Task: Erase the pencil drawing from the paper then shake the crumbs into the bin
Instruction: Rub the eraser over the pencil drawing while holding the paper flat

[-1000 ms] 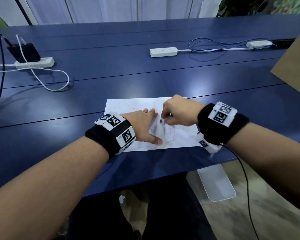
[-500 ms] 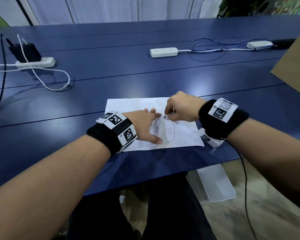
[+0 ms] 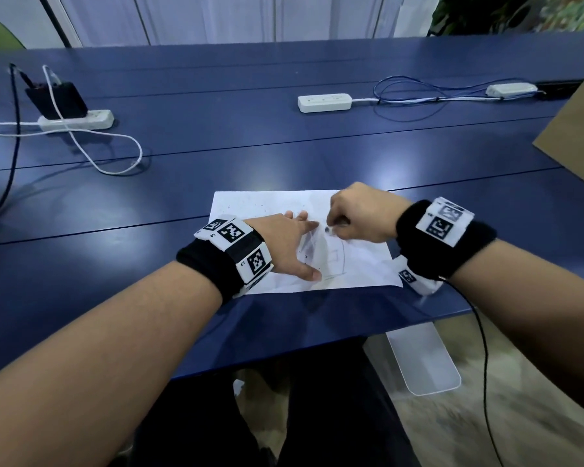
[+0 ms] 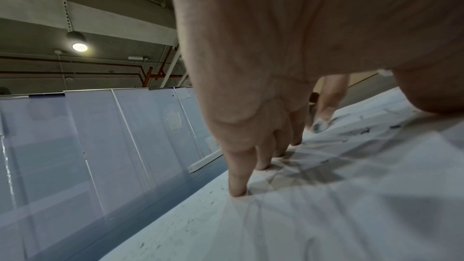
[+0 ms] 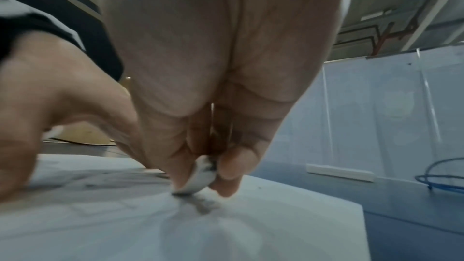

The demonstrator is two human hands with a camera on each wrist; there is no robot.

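The paper [image 3: 277, 210] lies at the near edge of the blue table [image 3: 284, 146]. The left hand [image 3: 285, 246] presses flat on it with fingers spread and straight. The right hand [image 3: 358, 214] pinches a small white eraser [image 5: 199, 179] between curled fingertips, its tip touching the sheet over the faint pencil drawing [image 3: 334, 261].

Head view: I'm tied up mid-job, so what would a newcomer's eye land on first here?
First the two hands meeting on the white paper at the near edge of the blue table: the left hand presses it flat with spread fingers, while the right hand pinches a small smudged eraser against it. Faint pencil lines remain between the hands, with dark crumbs scattered on the sheet.
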